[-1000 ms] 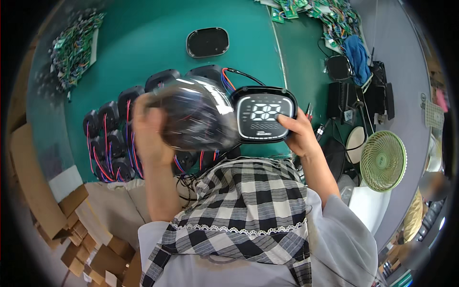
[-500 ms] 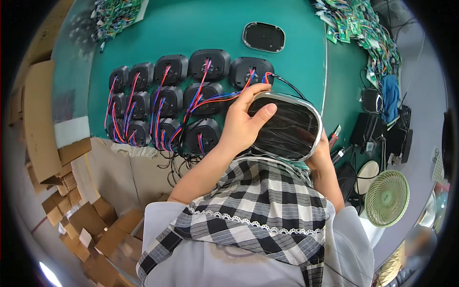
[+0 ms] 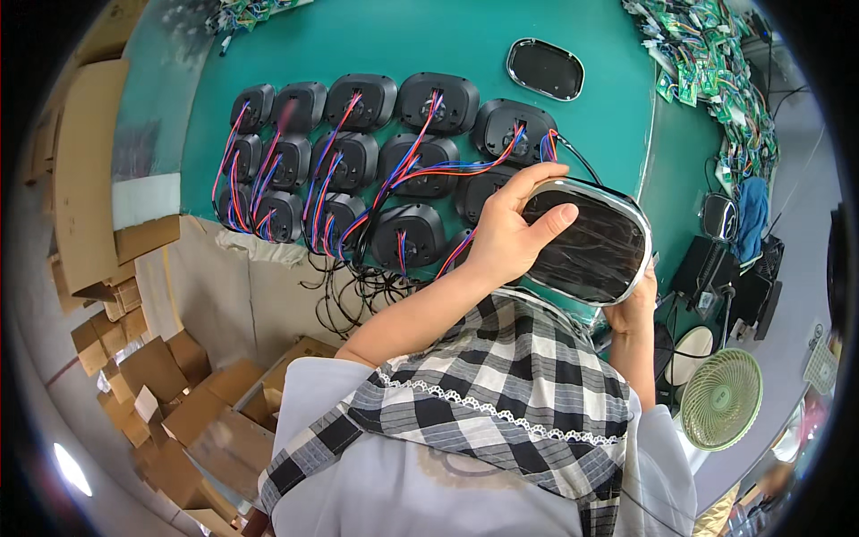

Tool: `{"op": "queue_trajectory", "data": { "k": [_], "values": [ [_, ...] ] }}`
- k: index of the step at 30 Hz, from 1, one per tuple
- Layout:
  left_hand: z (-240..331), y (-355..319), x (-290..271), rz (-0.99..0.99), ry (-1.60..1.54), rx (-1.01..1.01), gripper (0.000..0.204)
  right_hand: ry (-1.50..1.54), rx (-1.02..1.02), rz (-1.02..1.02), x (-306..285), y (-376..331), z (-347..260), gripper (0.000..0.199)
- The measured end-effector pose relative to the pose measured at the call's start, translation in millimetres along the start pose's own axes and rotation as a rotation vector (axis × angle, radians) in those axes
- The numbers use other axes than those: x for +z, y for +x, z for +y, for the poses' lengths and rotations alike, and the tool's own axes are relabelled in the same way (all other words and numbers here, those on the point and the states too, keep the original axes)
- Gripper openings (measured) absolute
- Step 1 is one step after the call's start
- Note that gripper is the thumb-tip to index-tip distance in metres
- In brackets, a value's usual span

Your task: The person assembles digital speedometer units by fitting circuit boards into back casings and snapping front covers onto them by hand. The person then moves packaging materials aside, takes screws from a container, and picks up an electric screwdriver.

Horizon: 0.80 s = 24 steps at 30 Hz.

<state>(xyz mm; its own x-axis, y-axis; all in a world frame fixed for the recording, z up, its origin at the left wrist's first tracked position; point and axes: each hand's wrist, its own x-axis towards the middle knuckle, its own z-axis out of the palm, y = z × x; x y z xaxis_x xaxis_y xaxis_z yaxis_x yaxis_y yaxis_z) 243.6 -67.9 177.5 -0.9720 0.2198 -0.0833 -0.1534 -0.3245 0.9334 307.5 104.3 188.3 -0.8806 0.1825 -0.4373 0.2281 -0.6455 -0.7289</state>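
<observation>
Close to my body, I hold a rounded black panel unit (image 3: 586,255) with a glossy face and a silver rim, its face turned up. My left hand (image 3: 514,234) grips its left side, with the thumb on the face and the fingers over the far edge. My right hand (image 3: 637,304) supports the lower right corner, and its fingers are partly hidden beneath. A black cable (image 3: 580,157) and red and blue wires (image 3: 548,145) show beyond the far edge. Left of the unit, rows of black housings (image 3: 438,106) stand on the green table (image 3: 358,40), with red and blue wires coming out.
Another black panel with a silver rim (image 3: 546,70) lies farther back. Wired circuit boards (image 3: 707,76) are heaped at the far right. A blue cloth (image 3: 752,215), a black box (image 3: 698,267) and a green fan (image 3: 721,398) stand at right. Cardboard boxes (image 3: 170,367) fill the lower left.
The whole view has shifted, so table, housings and hands appear farther right. Both hands keep their grip on the panel unit, and its pose looks nearly the same.
</observation>
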Motion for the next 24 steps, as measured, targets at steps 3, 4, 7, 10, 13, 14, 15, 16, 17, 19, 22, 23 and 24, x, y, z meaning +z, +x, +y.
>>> {"op": "queue_trajectory", "data": {
  "k": [3, 4, 7, 10, 13, 14, 15, 16, 17, 19, 22, 23, 24],
  "values": [
    [2.8, 2.2, -1.6, 0.004, 0.048, 0.005, 0.044, 0.017, 0.047, -0.052, -1.3, -1.8, -3.7, 0.038],
    [1.3, 2.6, -2.2, -0.005, 0.02, -0.001, 0.044, 0.014, 0.089, -0.093, -6.8, -2.1, -3.6, 0.047],
    [-3.6, 3.1, -2.6, -0.022, 0.001, 0.008, 0.044, 0.013, 0.076, -0.175, 9.2, -0.2, -11.3, 0.067],
    [-2.7, 0.1, -0.8, 0.013, -0.031, 0.008, 0.045, -0.046, 0.036, -0.042, 14.8, 0.0, -9.7, 0.079],
    [-1.9, -3.0, -0.3, 0.01, -0.04, 0.004, 0.044, -0.138, -0.049, -0.085, 2.7, -1.4, -4.6, 0.075],
    [-2.6, -3.2, 1.9, 0.02, -0.015, 0.075, 0.043, -0.117, -0.038, -0.136, -5.8, -2.0, -3.6, 0.071],
    [-3.5, -3.2, 2.8, 0.022, -0.014, 0.075, 0.043, -0.117, -0.037, -0.137, -3.4, -1.9, -5.2, 0.071],
    [-4.2, -3.5, 3.3, 0.014, -0.016, 0.067, 0.043, 0.098, 0.019, -0.149, 1.9, -2.3, -9.6, 0.07],
    [-5.0, -4.1, 4.1, 0.006, -0.018, 0.06, 0.043, 0.313, 0.075, -0.159, 8.1, -3.1, -14.0, 0.07],
    [-12.5, -7.2, 6.0, 0.03, 0.096, 0.126, 0.04, 0.297, 0.06, -0.316, 9.5, -4.1, -10.2, 0.057],
    [-1.4, -10.7, 18.6, 0.062, -0.034, 0.154, 0.038, -0.399, -0.37, 0.197, -1.6, -4.2, 9.6, 0.05],
    [-1.1, -10.6, 17.7, 0.064, -0.033, 0.153, 0.038, -0.497, -0.498, 0.186, -6.5, -4.0, 11.9, 0.048],
    [-1.0, -9.7, 16.7, 0.045, -0.065, 0.1, 0.035, -0.509, -0.529, 0.195, -3.5, -5.6, 10.1, 0.046]
  ]
}}
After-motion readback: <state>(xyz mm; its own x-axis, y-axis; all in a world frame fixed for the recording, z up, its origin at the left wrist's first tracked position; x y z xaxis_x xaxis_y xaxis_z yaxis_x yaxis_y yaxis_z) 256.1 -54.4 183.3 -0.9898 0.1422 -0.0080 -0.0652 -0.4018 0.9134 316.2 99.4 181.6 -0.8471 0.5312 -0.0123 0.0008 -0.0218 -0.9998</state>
